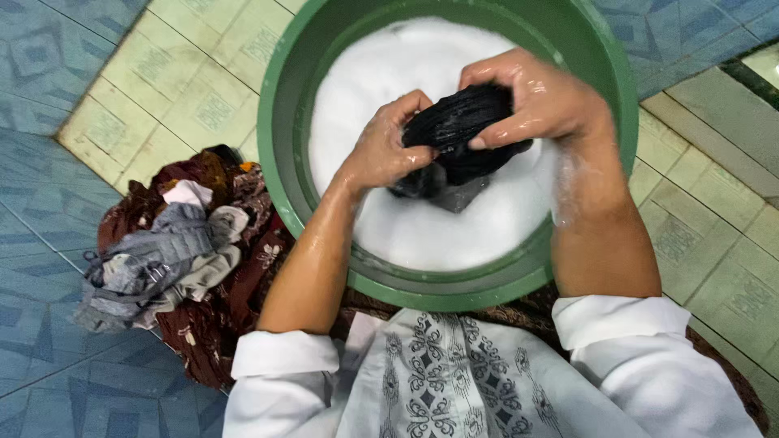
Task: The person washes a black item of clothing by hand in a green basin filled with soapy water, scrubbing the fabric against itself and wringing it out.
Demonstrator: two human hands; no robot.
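A wet black cloth (458, 130) is bunched up above white suds in a round green basin (284, 162). My left hand (381, 150) grips the cloth's left side, fingers curled into it. My right hand (540, 97) clamps over its top and right side. Both hands and forearms are wet and soapy. Part of the cloth hangs down into the foam (365, 65), which hides the water below.
A heap of clothes (174, 259), grey, beige and dark red patterned, lies on the floor left of the basin. The floor has blue patterned tiles (40, 186) and pale green tiles (187, 73). My white rolled-up sleeves and patterned garment (438, 381) fill the bottom edge.
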